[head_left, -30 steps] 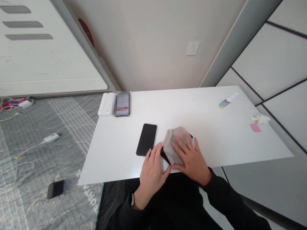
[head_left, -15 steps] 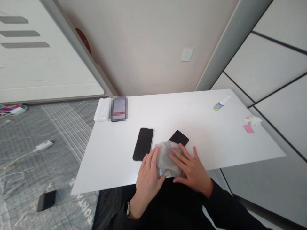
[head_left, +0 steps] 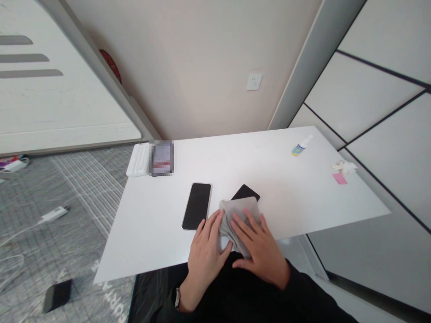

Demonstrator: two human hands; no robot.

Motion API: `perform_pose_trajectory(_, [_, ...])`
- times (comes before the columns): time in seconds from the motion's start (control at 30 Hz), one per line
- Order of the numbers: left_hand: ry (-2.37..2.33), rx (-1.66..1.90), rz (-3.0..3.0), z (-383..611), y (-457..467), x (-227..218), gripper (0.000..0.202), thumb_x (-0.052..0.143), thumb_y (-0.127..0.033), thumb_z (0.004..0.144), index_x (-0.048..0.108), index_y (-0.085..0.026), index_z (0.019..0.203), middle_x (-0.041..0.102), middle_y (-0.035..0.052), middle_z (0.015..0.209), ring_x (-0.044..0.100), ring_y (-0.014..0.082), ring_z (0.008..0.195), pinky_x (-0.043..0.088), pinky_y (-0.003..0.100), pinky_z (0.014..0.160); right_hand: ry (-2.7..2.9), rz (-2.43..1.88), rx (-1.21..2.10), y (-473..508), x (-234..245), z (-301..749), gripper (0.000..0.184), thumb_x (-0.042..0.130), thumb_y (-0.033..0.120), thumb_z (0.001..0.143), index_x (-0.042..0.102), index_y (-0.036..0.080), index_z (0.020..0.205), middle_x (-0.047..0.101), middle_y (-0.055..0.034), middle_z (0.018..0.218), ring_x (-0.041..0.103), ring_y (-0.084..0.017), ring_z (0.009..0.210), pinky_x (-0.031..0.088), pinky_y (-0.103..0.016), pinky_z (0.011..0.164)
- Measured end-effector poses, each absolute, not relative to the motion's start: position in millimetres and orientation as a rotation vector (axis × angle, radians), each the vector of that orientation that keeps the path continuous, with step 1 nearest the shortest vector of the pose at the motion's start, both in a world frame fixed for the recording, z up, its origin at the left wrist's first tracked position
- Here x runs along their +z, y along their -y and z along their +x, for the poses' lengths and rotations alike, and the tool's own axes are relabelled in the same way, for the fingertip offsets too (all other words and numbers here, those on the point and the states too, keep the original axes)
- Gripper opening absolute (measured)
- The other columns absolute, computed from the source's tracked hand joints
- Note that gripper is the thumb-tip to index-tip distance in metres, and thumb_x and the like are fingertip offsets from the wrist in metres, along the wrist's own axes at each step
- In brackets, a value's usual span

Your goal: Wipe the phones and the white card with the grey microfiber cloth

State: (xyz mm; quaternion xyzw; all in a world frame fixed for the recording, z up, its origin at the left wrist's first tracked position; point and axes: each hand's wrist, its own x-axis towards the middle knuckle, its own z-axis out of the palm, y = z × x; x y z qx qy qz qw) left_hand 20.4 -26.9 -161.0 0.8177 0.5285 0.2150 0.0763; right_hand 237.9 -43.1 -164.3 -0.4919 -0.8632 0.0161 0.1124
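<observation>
A grey cloth (head_left: 240,207) is spread on the white table (head_left: 148,224) near its front edge. My right hand (head_left: 261,249) lies on it with the fingers stretched out and apart. At the cloth's left edge rests my left hand (head_left: 206,251), its fingers extended and touching the cloth's side. Something pale shows under the cloth between my hands, too covered to name. Beyond the cloth, a flat black rectangular object (head_left: 247,192) is partly hidden by it. A smartphone with a dark screen (head_left: 196,206) lies to the left, close to my left fingertips.
At the back left are a white tray-like case (head_left: 138,160) and a blurred-out flat item (head_left: 162,159). A small spray bottle (head_left: 301,147) lies at the back right, near a crumpled white tissue (head_left: 345,167) and a pink paper square (head_left: 340,179). A wall stands behind.
My right hand has shifted slightly down and toward me on the cloth. The cloth's far part now lies flatter, with a straighter edge. My left hand stays at its side; the view has turned slightly.
</observation>
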Motion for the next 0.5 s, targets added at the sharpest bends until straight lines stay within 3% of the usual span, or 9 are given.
perform_pose_trajectory(0.1, [-1.611, 0.670, 2.449, 21, 28, -162, 0.078, 0.067, -0.034, 0.096, 0.030, -0.017, 0.162, 0.056, 0.0145, 0.157, 0.058, 0.0299, 0.141, 0.046, 0.049, 0.120, 2.388, -1.600, 0.035, 22, -161, 257, 0.089, 0.040, 0.071, 0.104, 0.016, 0.016, 0.170, 0.030, -0.0137, 0.173, 0.014, -0.047, 0.161, 0.018, -0.077, 0.121])
perform_pose_trajectory(0.17, [-1.617, 0.683, 2.452, 21, 29, -163, 0.077, 0.066, -0.039, 0.098, 0.029, -0.017, 0.162, 0.056, 0.0153, 0.156, 0.058, 0.0302, 0.141, 0.046, 0.050, 0.120, 2.347, -1.613, 0.051, 14, -159, 260, 0.092, 0.044, 0.069, 0.104, 0.015, 0.013, 0.170, 0.030, -0.0174, 0.172, 0.008, -0.052, 0.160, 0.017, -0.083, 0.118])
perform_pose_trajectory(0.27, [-1.612, 0.674, 2.461, 20, 29, -164, 0.077, 0.066, -0.036, 0.097, 0.029, -0.018, 0.162, 0.058, 0.0153, 0.155, 0.059, 0.0305, 0.140, 0.046, 0.050, 0.120, 2.470, -1.376, 0.171, 16, -157, 248, 0.097, 0.051, 0.080, 0.095, 0.029, 0.020, 0.168, 0.041, -0.0116, 0.168, 0.017, -0.042, 0.161, 0.023, -0.069, 0.125])
perform_pose_trajectory(0.37, [-1.610, 0.647, 2.478, 20, 29, -164, 0.081, 0.066, -0.029, 0.093, 0.028, -0.019, 0.163, 0.055, 0.0169, 0.157, 0.058, 0.0319, 0.141, 0.049, 0.052, 0.117, 2.520, -1.154, 0.303, 17, -150, 239, 0.087, 0.050, 0.082, 0.095, 0.043, 0.028, 0.162, 0.055, -0.0057, 0.160, 0.032, -0.033, 0.158, 0.028, -0.057, 0.128])
perform_pose_trajectory(0.43, [-1.597, 0.625, 2.505, 20, 29, -162, 0.083, 0.066, -0.029, 0.093, 0.025, -0.020, 0.165, 0.048, 0.0186, 0.163, 0.053, 0.0325, 0.146, 0.048, 0.053, 0.117, 2.435, -1.135, 0.354, 9, -139, 242, 0.073, 0.045, 0.075, 0.102, 0.055, 0.025, 0.154, 0.064, -0.0078, 0.150, 0.039, -0.035, 0.154, 0.027, -0.060, 0.127])
perform_pose_trajectory(0.5, [-1.575, 0.596, 2.540, 21, 30, -160, 0.082, 0.065, -0.027, 0.095, 0.025, -0.023, 0.166, 0.039, 0.0198, 0.168, 0.047, 0.0328, 0.151, 0.047, 0.053, 0.118, 2.294, -1.149, 0.379, -1, -119, 246, 0.055, 0.037, 0.059, 0.111, 0.070, 0.020, 0.131, 0.076, -0.0110, 0.128, 0.053, -0.035, 0.143, 0.030, -0.062, 0.123])
